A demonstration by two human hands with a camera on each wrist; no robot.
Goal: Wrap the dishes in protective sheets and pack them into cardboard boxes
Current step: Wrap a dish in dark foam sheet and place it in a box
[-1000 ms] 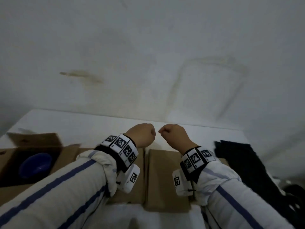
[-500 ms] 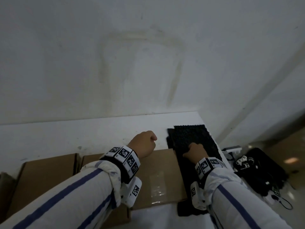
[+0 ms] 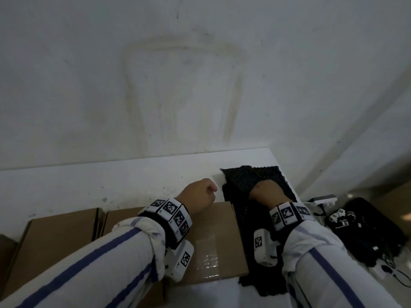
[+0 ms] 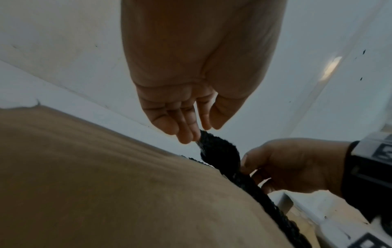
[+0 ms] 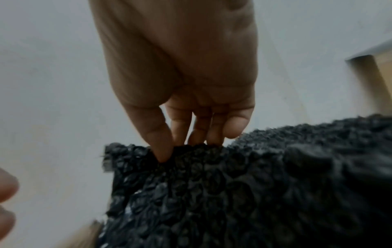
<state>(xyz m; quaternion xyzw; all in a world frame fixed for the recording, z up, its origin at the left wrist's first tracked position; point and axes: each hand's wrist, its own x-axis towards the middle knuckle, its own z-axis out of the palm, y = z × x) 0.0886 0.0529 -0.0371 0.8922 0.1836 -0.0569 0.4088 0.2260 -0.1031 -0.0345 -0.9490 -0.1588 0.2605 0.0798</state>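
Right hand point(image 3: 265, 193): my thumb and fingers pinch the far edge of the black bubble-wrap sheet point(image 3: 246, 176).
Left hand point(image 3: 198, 197): fingers curled, tips at the sheet's corner; I cannot tell if they grip.
Sheet: on the white desk point(image 3: 111, 181), beside the closed brown cardboard box point(image 3: 220, 236).

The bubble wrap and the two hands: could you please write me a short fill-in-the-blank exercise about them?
1. The right hand pinches the edge of the bubble wrap, whose colour is ____.
2. The bubble wrap lies on the person's ____ side of the taped cardboard box.
3. The left hand, fingers curled, holds ____.
4. Box and wrap rest on a table that is ____.

Missing words: black; right; nothing; white.
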